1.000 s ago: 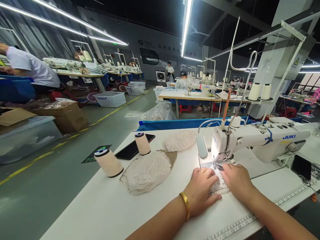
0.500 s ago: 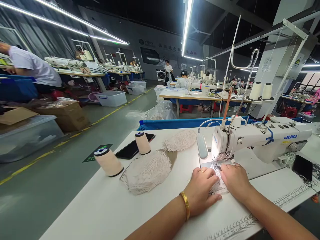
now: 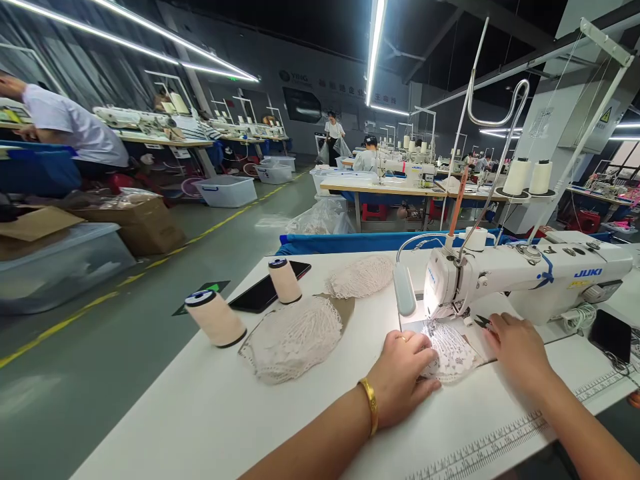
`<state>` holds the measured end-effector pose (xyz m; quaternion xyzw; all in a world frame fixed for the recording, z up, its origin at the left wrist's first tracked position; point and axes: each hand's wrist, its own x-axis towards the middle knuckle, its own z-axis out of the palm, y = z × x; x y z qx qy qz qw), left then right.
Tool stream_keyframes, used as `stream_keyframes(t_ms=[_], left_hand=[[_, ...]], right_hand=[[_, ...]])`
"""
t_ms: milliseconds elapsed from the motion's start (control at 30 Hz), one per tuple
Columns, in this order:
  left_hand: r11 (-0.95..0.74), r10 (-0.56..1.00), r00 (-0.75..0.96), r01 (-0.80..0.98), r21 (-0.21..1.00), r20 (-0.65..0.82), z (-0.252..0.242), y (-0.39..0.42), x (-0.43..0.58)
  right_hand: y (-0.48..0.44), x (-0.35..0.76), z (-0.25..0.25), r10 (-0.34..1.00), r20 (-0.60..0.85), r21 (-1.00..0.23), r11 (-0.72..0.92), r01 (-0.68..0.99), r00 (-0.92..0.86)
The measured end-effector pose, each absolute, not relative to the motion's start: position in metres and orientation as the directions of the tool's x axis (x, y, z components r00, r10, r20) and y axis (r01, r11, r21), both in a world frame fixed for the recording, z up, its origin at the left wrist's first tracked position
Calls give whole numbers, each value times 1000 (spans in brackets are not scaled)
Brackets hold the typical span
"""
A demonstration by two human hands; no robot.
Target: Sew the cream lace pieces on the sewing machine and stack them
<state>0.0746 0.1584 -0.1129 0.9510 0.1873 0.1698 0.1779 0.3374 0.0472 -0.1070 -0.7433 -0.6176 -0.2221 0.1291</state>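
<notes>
A white lace piece (image 3: 453, 350) lies under the needle of the white JUKI sewing machine (image 3: 530, 277), lit by its lamp. My left hand (image 3: 405, 373), with a gold bangle at the wrist, rests bent on the lace's left edge and pins it to the white table (image 3: 250, 413). My right hand (image 3: 517, 347) is to the right of the lace, by the machine's base. Its fingers are closed round small dark thread snips (image 3: 481, 322).
Two more lace pieces (image 3: 295, 337) (image 3: 363, 275), two cream thread cones (image 3: 215, 318) (image 3: 285, 281) and a dark phone (image 3: 267, 292) lie on the left of the table. A black device (image 3: 610, 335) sits at the right. Other people work at benches across the aisle.
My right hand has left the lace and moved right to the snips by the machine base, which uncovers the lace. My left hand stays in place.
</notes>
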Motion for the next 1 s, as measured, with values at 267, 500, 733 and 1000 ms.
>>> stream_keyframes(t_ms=[267, 500, 733, 1000], left_hand=[[-842, 459, 826, 285, 459, 328, -120, 166, 84], [-721, 580, 772, 339, 604, 259, -114, 172, 93], [-676, 589, 780, 332, 658, 212, -112, 180, 100], [-638, 614, 764, 334, 694, 196, -106, 176, 100]], right_hand=[[47, 300, -104, 863, 337, -164, 448, 879, -377], [88, 304, -118, 876, 442, -385, 380, 841, -194], [85, 289, -118, 880, 473, -654, 312, 689, 51], [89, 287, -117, 894, 443, -696, 293, 655, 72]])
